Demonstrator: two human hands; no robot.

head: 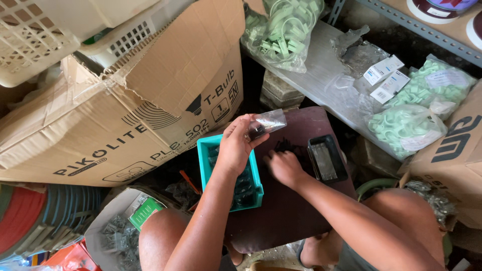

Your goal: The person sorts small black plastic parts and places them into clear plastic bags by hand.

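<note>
1. While my left hand [234, 146] pinches it shut-fingered, the small clear plastic bag [267, 122] hangs above the far edge of the dark board [286, 211], over the teal tray [206, 150]. I judge it light, limp and slippery, with a few dark pieces weighing down its closed end; the mouth edge is the best hold.
2. My right hand [284, 167] rests, fingers curled, on a pile of small black pieces [288, 146] mid-board; whether it has hold of any I cannot tell.
3. A black tray [326, 159] sits just beside, toward the board's right edge.
4. Bags of pale green clips [404, 128] lie beyond.
</note>
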